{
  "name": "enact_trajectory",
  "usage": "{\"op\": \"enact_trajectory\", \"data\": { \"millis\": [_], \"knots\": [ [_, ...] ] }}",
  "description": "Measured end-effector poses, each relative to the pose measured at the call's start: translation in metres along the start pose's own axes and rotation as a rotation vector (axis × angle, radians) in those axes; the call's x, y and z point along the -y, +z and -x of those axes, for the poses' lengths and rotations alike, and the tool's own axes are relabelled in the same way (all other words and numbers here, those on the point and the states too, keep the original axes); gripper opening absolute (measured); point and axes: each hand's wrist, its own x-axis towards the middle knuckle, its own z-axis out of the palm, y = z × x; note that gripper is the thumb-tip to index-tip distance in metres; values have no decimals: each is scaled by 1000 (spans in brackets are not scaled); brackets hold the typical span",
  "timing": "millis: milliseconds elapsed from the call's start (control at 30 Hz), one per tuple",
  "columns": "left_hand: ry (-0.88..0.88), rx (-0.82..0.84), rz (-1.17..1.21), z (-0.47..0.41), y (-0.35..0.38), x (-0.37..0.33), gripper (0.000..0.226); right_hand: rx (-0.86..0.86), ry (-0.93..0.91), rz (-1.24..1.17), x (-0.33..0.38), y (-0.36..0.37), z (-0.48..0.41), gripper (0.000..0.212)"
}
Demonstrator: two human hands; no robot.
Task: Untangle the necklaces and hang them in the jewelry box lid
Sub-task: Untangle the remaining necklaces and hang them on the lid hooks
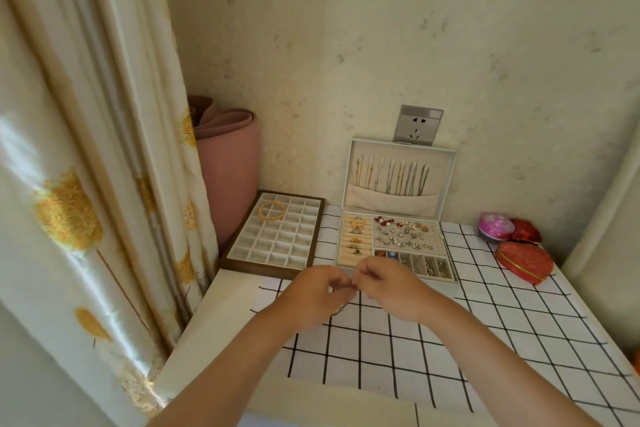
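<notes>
A white jewelry box [446,255] stands open against the wall, its lid [450,163] upright. Several thin necklaces [394,175] hang side by side inside the lid, their ends in a cloth pocket. The box tray holds rings, earrings and small charms. Just in front of the box, my left hand [311,295] and my right hand [391,288] meet above the checked cloth [450,340]. Both pinch a thin chain [341,307] between the fingertips; a short bit of it dangles under my left hand. Most of the chain is hidden by my fingers.
A brown tray [242,263] with many small white compartments lies to the left and holds gold bangles [272,210]. A pink rolled mat [228,166] and a curtain [86,149] stand farther left. Red heart-shaped boxes [524,262] and a pink box [495,225] sit on the right.
</notes>
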Motion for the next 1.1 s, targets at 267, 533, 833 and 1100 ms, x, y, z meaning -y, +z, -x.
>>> {"op": "enact_trajectory", "data": {
  "millis": [267, 533, 833, 1100],
  "knots": [
    [41, -101, 469, -25, -14, -64, 29, -36, 16, -495, 1, -54, 9, 27],
    [3, 15, 482, -78, -28, -133, 35, -110, 23, -469, -8, -136, 11, 21],
    [-1, -101, 357, -162, -1, -164, 27, -417, -31, -249, -41, -206, -23, 11],
    [19, -433, 31, -230, 29, -158, 37, -825, 67, -49, -86, -204, -89, 9]
  ]
}}
